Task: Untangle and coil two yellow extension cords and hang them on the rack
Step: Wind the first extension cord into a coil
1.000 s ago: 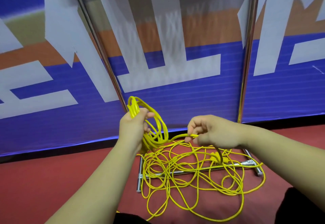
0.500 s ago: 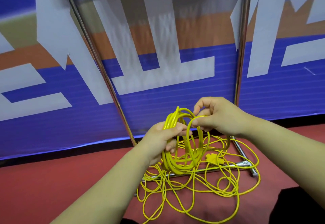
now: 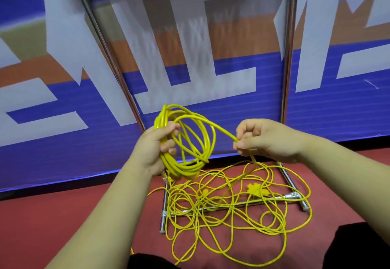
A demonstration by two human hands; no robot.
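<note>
Left hand (image 3: 157, 148) grips the coil (image 3: 183, 168), fingers wrapped round the bundle. Half a second ago the right hand (image 3: 266, 140) was up against it dropping a loop on. Now it's swung out to the side, pinching the next stretch of cord. So one more loop is done. There's plenty of tangle (image 3: 213, 203) left on the floor below both hands, draped over the rack (image 3: 293, 195) base. Nothing's hung yet.
</note>
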